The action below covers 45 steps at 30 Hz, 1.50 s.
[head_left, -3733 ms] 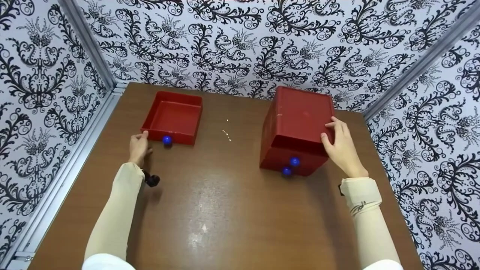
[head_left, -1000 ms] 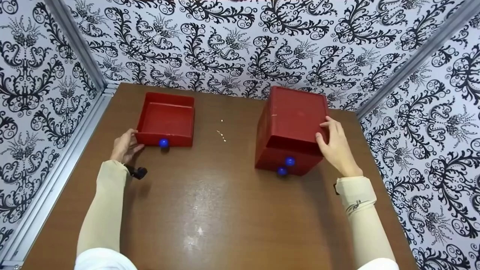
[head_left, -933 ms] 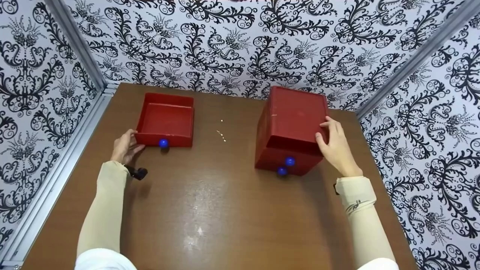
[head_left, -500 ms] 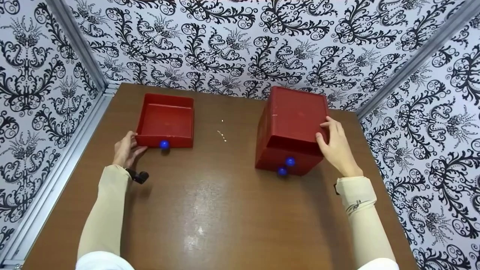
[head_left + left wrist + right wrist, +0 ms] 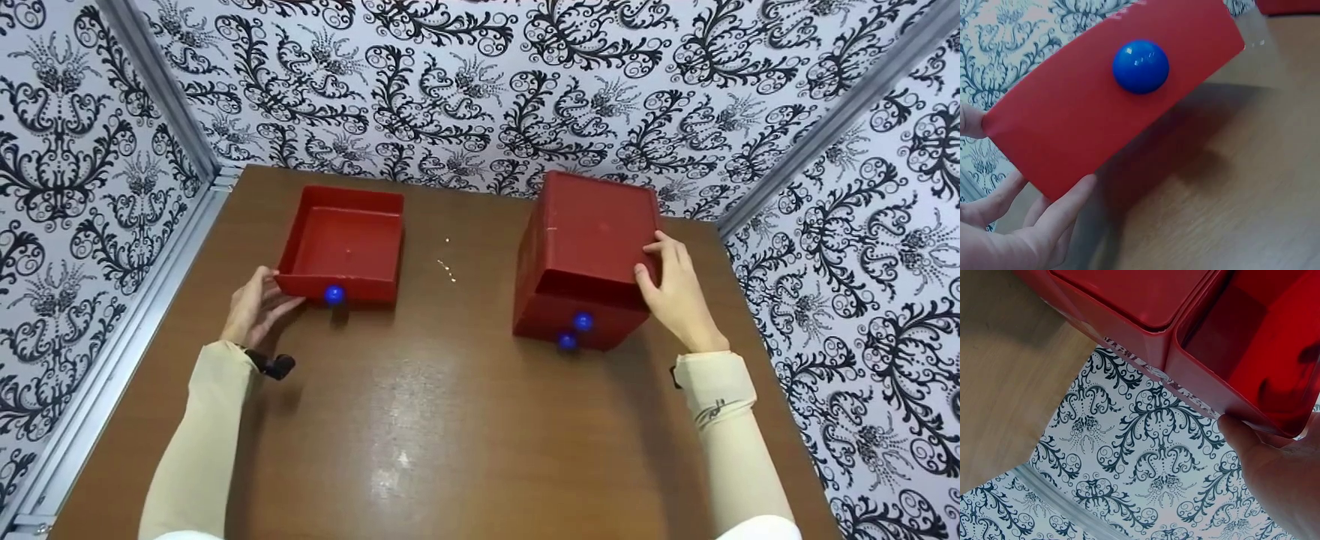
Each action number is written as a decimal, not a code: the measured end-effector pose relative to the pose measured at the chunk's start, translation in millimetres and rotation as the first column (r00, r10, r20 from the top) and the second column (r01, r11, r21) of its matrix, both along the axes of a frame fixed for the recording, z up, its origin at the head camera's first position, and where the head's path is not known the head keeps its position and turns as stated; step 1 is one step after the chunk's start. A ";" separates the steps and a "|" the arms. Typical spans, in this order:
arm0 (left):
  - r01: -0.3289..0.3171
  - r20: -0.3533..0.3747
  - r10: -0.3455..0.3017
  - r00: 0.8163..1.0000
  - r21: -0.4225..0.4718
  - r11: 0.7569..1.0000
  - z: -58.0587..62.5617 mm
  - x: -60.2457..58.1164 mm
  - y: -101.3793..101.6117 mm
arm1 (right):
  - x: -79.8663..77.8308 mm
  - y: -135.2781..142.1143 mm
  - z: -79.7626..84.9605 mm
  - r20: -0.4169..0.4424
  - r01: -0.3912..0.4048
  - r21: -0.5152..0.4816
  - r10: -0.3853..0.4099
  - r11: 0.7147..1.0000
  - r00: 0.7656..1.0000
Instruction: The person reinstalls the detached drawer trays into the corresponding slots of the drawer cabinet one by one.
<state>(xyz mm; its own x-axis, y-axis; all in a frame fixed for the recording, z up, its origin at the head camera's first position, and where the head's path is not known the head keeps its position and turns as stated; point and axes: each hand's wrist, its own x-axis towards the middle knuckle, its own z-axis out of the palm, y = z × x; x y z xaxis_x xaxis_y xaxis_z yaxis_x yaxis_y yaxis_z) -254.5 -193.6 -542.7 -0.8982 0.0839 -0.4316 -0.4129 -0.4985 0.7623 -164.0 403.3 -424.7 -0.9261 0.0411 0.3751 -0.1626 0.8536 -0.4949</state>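
On the left side of the table, my left hand point(image 5: 259, 307) grips the near-left corner of a shallow red drawer point(image 5: 345, 240). In the left wrist view its thumb touches the top edge and fingers lie under the front panel point(image 5: 1067, 112). The drawer's front is raised off the table, with a shadow below and a blue round knob point(image 5: 1141, 66). At the right stands a red drawer cabinet point(image 5: 600, 225) with an open upper slot and two blue knobs point(image 5: 583, 322) lower down. My right hand point(image 5: 679, 296) holds the cabinet's right edge, thumb at the slot's rim in the right wrist view.
A brown wooden table point(image 5: 427, 420) lies under everything. Black-and-white patterned walls point(image 5: 450, 97) with metal corner posts point(image 5: 161, 90) stand behind and at both sides. A metal rail point(image 5: 97, 390) runs along the left table edge. Small light specks point(image 5: 447, 268) lie between drawer and cabinet.
The left hand has taken a fuller hold of the drawer, fingers now under it. The drawer has shifted slightly right and nearer, its front lifting. The right hand and cabinet have stayed put.
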 end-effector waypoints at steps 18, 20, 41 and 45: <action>0.236 -0.146 -0.229 0.963 0.038 0.971 20.4 50.6 9.1 | 0.9 -0.8 -0.3 0.007 -0.004 -0.006 0.004 1.000 1.000; 0.267 -0.157 -0.262 0.952 0.017 0.963 19.1 55.5 11.1 | 1.2 -1.0 -0.6 0.012 0.000 -0.004 0.000 1.000 1.000; 0.528 -0.201 -0.522 0.829 -0.028 0.849 29.2 97.5 54.9 | 1.6 -1.5 0.9 -0.005 -0.006 -0.001 0.006 1.000 1.000; 0.574 -0.200 -0.568 0.798 -0.034 0.818 33.0 102.8 64.3 | 1.2 -1.5 0.7 -0.011 -0.008 0.000 0.008 1.000 1.000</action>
